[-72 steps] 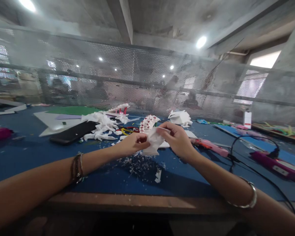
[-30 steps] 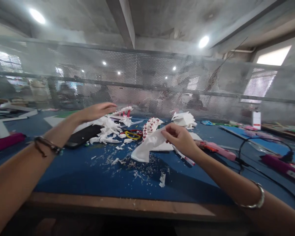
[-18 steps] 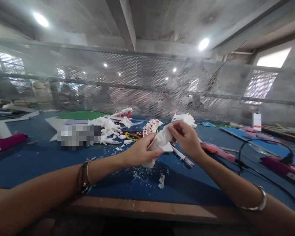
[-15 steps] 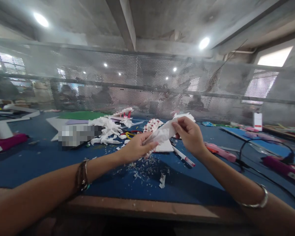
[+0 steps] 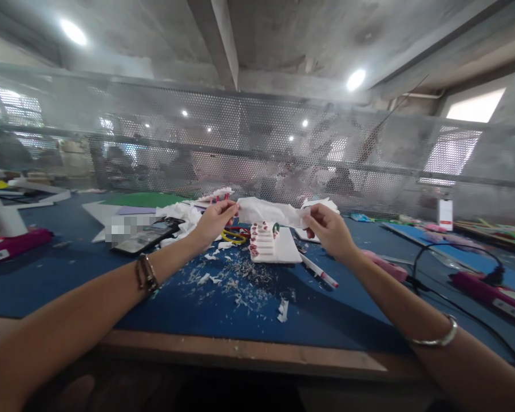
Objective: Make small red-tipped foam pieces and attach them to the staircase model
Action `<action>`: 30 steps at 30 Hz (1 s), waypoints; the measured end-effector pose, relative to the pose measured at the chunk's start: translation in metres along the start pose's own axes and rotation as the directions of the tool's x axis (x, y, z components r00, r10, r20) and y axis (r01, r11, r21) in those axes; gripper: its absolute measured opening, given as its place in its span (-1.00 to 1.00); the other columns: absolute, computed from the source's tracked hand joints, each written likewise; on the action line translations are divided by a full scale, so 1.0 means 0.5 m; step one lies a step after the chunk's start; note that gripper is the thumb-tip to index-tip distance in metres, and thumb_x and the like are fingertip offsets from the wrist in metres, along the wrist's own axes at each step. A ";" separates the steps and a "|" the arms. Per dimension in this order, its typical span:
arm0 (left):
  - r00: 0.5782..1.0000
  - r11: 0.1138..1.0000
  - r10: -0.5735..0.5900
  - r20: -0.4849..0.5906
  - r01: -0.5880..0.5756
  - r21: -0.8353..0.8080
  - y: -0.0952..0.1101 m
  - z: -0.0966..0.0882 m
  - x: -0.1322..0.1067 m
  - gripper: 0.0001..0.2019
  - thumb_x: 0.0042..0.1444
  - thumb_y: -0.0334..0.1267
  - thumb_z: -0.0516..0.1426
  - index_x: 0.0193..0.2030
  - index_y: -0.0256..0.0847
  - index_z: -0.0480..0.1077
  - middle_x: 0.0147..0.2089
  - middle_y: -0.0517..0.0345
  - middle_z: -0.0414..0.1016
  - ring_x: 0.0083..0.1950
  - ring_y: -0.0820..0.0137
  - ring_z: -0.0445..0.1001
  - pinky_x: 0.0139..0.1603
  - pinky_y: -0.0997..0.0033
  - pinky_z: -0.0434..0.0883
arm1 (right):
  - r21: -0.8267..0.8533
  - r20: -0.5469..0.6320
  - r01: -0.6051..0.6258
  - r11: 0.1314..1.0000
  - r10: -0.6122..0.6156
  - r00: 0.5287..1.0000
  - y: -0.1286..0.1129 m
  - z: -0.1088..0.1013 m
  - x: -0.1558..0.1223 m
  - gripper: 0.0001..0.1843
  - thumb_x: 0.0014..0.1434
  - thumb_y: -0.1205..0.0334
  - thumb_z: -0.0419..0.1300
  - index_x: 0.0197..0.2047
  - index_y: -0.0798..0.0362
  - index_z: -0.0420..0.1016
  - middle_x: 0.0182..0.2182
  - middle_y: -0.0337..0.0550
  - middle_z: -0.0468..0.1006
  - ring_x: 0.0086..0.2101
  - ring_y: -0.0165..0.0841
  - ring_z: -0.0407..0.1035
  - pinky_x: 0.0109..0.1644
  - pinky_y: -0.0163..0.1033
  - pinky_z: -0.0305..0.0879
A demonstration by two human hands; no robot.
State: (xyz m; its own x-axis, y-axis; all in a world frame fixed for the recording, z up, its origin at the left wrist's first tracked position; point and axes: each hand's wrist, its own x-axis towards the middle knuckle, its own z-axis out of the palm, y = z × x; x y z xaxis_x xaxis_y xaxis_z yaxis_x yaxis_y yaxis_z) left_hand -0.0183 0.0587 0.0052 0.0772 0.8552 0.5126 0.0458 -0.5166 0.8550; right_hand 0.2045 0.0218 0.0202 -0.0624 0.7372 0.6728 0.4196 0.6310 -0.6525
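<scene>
A strip of thin white tissue paper (image 5: pixel 270 213) is stretched level between my two hands. My left hand (image 5: pixel 217 222) pinches its left end, and my right hand (image 5: pixel 326 226) pinches the right end. Just below the strip, on the blue tabletop, lies a white board (image 5: pixel 286 249) bearing a row of white rolls with dark red tips (image 5: pixel 261 243). A small dark green ring shape (image 5: pixel 276 229) sits at the board's upper part. A white pen with a red end (image 5: pixel 320 270) lies to the right of the board, near my right hand.
White scraps (image 5: pixel 283 311) and fine shreds litter the blue table (image 5: pixel 326 326). At left are a phone (image 5: pixel 148 236), crumpled tissue (image 5: pixel 189 216) and a magenta tool (image 5: pixel 17 247). To the right lie a pink tool (image 5: pixel 386 266), a black cable (image 5: pixel 416 269) and a magenta power strip (image 5: pixel 489 297).
My left hand has moved left and up from beneath the paper to its end. The tissue is now drawn out flat, uncovering the board with red-tipped rolls.
</scene>
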 end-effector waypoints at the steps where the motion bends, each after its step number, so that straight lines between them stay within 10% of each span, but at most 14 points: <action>1: 1.000 1.000 -0.006 -0.021 0.006 0.000 -0.001 0.000 0.001 -0.90 -0.03 -0.27 0.00 -0.47 -0.26 0.23 -0.57 0.30 0.17 -0.59 0.61 0.14 -0.57 0.63 0.17 | -0.004 0.027 -0.006 1.000 0.006 1.000 0.001 0.002 -0.001 -0.83 -0.07 0.15 0.08 -0.51 0.05 0.19 -0.72 -0.41 0.24 -0.72 -0.58 0.14 -0.65 -0.40 0.08; 12: 0.982 0.980 0.142 -0.127 -0.122 0.158 0.001 0.009 -0.018 -0.81 0.05 -0.26 -0.08 -0.56 -0.19 0.11 -0.56 0.27 0.10 -0.46 0.48 0.17 -0.42 0.52 0.20 | -0.133 0.345 0.047 0.990 0.001 0.939 0.005 0.016 -0.020 -0.93 -0.13 0.30 0.11 -0.53 0.08 0.25 -0.59 -0.30 0.32 -0.55 -0.51 0.23 -0.49 -0.37 0.19; 19: 0.964 0.928 0.245 0.107 -0.265 0.260 -0.003 0.015 -0.039 -0.85 0.07 -0.21 -0.08 -0.46 -0.18 0.12 -0.64 0.34 0.05 -0.62 0.54 0.09 -0.59 0.55 0.11 | -0.121 0.434 0.179 0.977 -0.110 0.894 -0.020 0.027 -0.039 -0.65 0.01 0.21 0.07 -0.09 0.07 0.20 -0.29 -0.10 0.35 -0.29 -0.38 0.29 -0.27 -0.25 0.29; 24: 0.862 0.820 0.344 0.373 -0.469 0.328 0.006 0.031 -0.067 -0.89 0.07 -0.21 -0.08 -0.38 -0.18 0.15 -0.50 0.24 0.25 -0.54 0.52 0.23 -0.52 0.53 0.20 | -0.065 0.455 0.198 0.978 -0.148 0.878 -0.032 0.046 -0.057 -0.38 -0.05 0.21 0.16 0.07 -0.02 0.01 -0.11 -0.04 0.24 -0.36 -0.44 0.27 -0.38 -0.30 0.31; 30: 0.793 0.739 0.397 0.461 -0.575 0.352 0.015 0.040 -0.088 -0.89 0.07 -0.25 -0.08 -0.35 -0.21 0.21 -0.46 0.18 0.33 -0.48 0.50 0.29 -0.42 0.48 0.25 | 0.092 0.526 -0.004 0.996 -0.045 0.850 -0.043 0.062 -0.069 -0.59 0.00 0.28 0.09 -0.04 0.00 0.14 -0.14 -0.11 0.32 -0.44 -0.50 0.38 -0.48 -0.37 0.34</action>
State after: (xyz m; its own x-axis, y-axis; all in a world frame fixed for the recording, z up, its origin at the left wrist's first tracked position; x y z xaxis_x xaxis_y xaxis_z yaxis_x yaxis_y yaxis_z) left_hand -0.0015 0.0164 -0.0124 0.5387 0.4535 0.7100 0.3400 -0.8881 0.3093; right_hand 0.1697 -0.0098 0.0001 -0.5478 0.7249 0.4177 0.3352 0.6476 -0.6843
